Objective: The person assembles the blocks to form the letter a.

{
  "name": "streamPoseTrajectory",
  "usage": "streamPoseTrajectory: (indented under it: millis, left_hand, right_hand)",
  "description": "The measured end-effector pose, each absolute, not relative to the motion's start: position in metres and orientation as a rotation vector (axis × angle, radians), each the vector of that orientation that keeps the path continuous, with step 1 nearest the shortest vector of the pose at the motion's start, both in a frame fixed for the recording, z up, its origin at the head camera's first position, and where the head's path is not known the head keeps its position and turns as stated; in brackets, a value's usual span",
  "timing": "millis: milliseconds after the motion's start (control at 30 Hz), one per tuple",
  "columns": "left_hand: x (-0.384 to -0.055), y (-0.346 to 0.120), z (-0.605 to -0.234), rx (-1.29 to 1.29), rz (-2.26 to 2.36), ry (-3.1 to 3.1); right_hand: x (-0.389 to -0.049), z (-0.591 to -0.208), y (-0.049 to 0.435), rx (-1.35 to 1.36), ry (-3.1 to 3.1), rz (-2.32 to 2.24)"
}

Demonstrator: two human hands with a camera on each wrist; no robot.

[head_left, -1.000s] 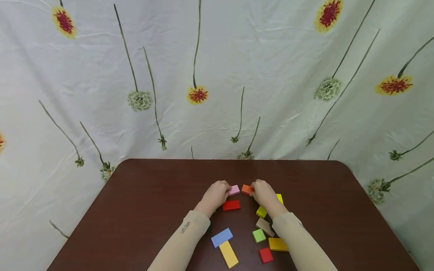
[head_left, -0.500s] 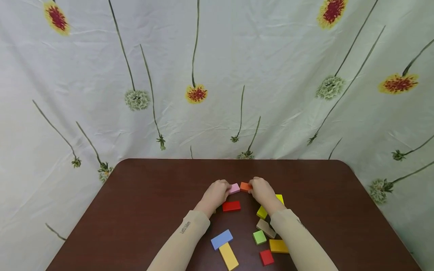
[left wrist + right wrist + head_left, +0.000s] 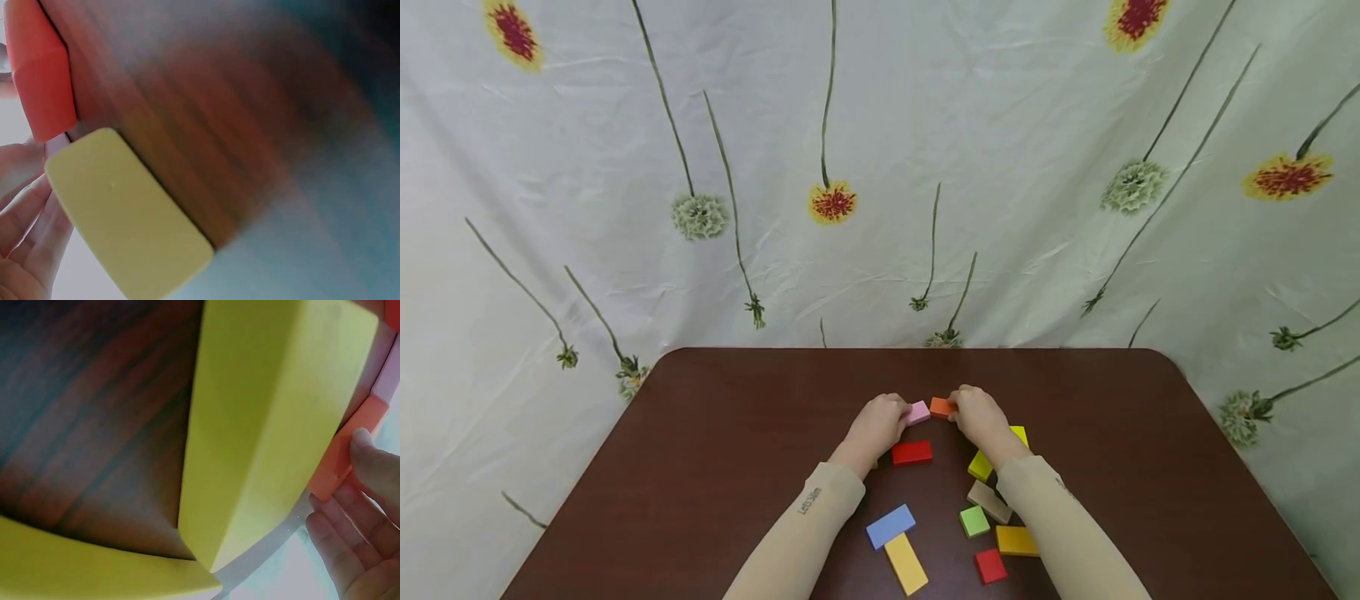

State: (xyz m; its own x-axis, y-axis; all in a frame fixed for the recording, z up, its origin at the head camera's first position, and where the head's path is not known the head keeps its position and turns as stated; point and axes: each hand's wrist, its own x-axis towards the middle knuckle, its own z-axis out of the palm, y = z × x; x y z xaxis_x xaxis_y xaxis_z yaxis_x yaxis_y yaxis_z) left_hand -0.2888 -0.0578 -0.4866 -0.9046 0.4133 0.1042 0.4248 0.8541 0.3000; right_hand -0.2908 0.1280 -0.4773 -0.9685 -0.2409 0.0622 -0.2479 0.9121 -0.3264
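Toward the table's far side, my left hand (image 3: 877,423) pinches a pink block (image 3: 918,412) at its left end. My right hand (image 3: 981,417) holds an orange block (image 3: 942,407) between thumb and fingers. In the right wrist view, the orange block (image 3: 347,450) lies end to end with the pink block (image 3: 389,375), and they seem to touch. A red block (image 3: 912,452) lies just nearer than the pink one. Close to the left wrist camera is a yellow block (image 3: 128,209), mostly hidden by the left hand in the head view.
Bright yellow blocks (image 3: 981,465) lie under the right forearm. Nearer are a tan block (image 3: 989,502), a green block (image 3: 974,522), a small red block (image 3: 991,566) and an amber block (image 3: 1017,541). A blue block (image 3: 891,527) touches a pale yellow block (image 3: 906,564).
My right hand has shifted the orange block left and slightly away, closing its gap to the pink block. The left hand has stayed nearly still on the pink block.
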Motion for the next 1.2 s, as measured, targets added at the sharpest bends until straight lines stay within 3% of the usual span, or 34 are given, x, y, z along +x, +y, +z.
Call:
streamPoseTrajectory:
  millis: [1200]
  left_hand:
    - [-0.2901, -0.0599, -0.4903, -0.678, -0.569, -2.94]
  right_hand:
    - [-0.2884, -0.4738, 0.1273, 0.382, -3.056, 0.488]
